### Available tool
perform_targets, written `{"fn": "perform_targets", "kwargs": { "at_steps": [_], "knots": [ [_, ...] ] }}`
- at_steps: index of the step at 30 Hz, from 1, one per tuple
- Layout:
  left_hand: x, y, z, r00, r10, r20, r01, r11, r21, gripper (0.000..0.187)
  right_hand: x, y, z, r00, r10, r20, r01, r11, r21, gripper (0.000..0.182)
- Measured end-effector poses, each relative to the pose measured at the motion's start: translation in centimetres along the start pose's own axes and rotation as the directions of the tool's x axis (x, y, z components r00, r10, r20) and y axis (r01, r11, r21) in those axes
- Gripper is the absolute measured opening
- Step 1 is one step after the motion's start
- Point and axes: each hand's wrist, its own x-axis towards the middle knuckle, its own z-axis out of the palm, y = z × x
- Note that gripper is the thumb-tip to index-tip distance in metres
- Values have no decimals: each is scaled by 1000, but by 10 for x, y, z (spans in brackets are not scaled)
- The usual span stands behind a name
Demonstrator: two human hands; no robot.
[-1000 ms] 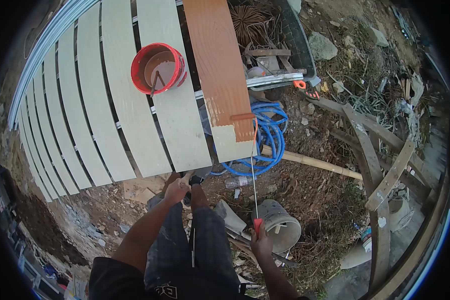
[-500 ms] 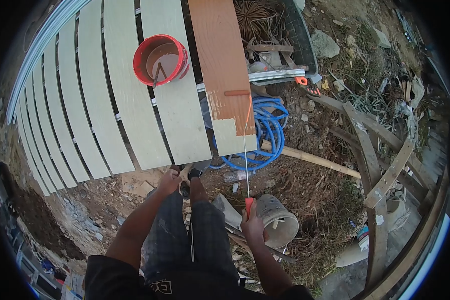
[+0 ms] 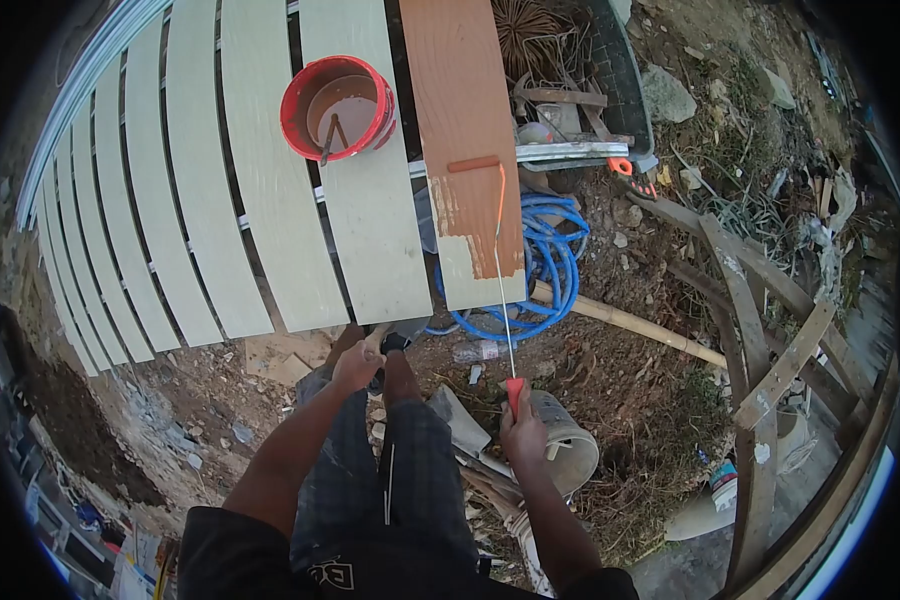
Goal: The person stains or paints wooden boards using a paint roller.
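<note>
My right hand (image 3: 523, 432) grips the red handle of a long paint roller (image 3: 473, 164). Its brown roller head lies across the rightmost plank (image 3: 460, 100), which is painted brown down to a ragged edge near its pale lower end. My left hand (image 3: 355, 368) hangs at my side, fingers curled in a loose fist, holding nothing that I can see. A red bucket (image 3: 338, 107) of brown paint with a stick in it stands on the pale planks just left of the painted one.
Several unpainted pale planks (image 3: 190, 180) fan out to the left on rails. A coiled blue hose (image 3: 545, 260) lies under the painted plank. A grey bucket (image 3: 570, 450) lies by my right hand. Scrap timber (image 3: 760, 330), a bamboo pole and rubble fill the right side.
The roller head has travelled up the plank, from near the paint edge to higher on the brown area. My right hand stayed on the handle; my left hand barely moved.
</note>
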Motion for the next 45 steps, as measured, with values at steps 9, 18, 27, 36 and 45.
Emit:
{"fn": "perform_targets", "kwargs": {
  "at_steps": [9,18,27,36,45],
  "knots": [
    [-11,16,-22,999,-38,-27,32,979,-202,49,43,-87,9,998,-21,-52,20,1000,-15,68],
    [4,-42,-51,996,49,-70,-48,999,9,44,-152,-21,6,924,293,247,-310,950,32,64],
    [1,-59,-113,998,-28,-62,28,1000,8,46,-101,-92,-66,907,234,349,-401,238,884,32],
    [28,-12,-153,999,14,-50,-30,941,-338,51,-59,-141,-99,977,71,-199,3,937,349,38],
    [77,148,-201,976,220,1,-141,630,-764,49,-24,-184,-133,966,-65,-250,73,997,20,54]
  ]
}}
